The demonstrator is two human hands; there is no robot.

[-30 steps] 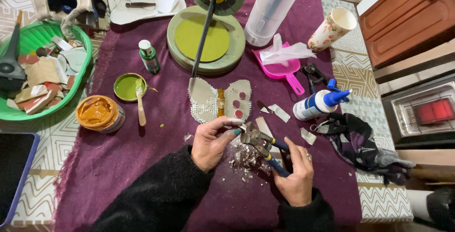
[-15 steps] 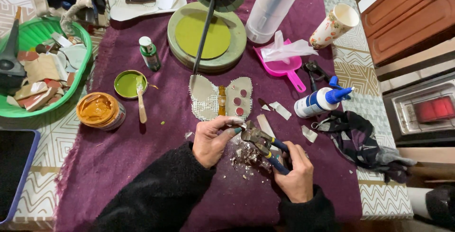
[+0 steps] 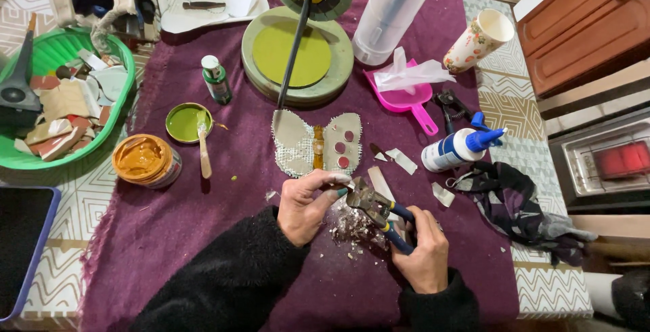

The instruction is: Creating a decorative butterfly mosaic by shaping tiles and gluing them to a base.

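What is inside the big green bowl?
The green bowl holds a pile of broken tile pieces, red, tan and white. A dark funnel-shaped tool rests on its left rim. Whatever lies under the pile is covered.

A home craft table, set up for mosaic work. A purple cloth [image 3: 203, 237] covered a patterned tabletop, strewn with a green basin [image 3: 101, 135] of broken tile pieces, an open jar [image 3: 145, 160] of orange paint, a green paint lid [image 3: 184, 122], a glue bottle [image 3: 455, 149] and a half-tiled butterfly [image 3: 315, 143]. Tile chips [image 3: 352, 227] lay scattered beneath a pair of nippers [image 3: 372, 206]. A wooden cabinet [image 3: 582, 27] and a small heater [image 3: 609, 162] stood alongside, marking the room as domestic.
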